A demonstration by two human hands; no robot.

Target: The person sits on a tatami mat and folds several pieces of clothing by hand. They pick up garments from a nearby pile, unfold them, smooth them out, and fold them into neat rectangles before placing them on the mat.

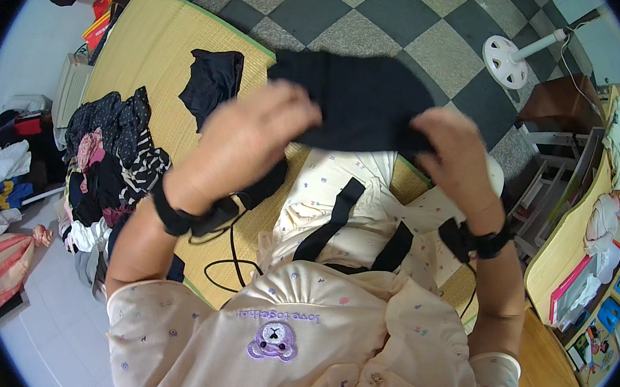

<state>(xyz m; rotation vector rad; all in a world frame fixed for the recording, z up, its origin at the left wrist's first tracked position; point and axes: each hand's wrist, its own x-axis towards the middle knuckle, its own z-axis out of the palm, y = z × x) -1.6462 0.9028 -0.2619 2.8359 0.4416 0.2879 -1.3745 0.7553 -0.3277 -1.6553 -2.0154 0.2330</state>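
A dark piece of clothing (360, 101), black or navy, is stretched out sideways in front of me above my lap. What kind of garment it is, I cannot make out. My left hand (256, 132) pinches its left end, slightly smeared by motion. At the opposite end my right hand (459, 152) has its fingers curled round the cloth. Left of my left hand, a dark folded garment (212, 83) lies on the straw mat (157, 37).
A heap of mixed clothes (106, 181) spreads along the mat's left side. More clothes (2, 179) lie farther left. Black straps (334, 218) cross my lap, and a black cable (232, 261) loops beside me. A white stand base (505, 61) and a cluttered shelf (577, 286) are at right.
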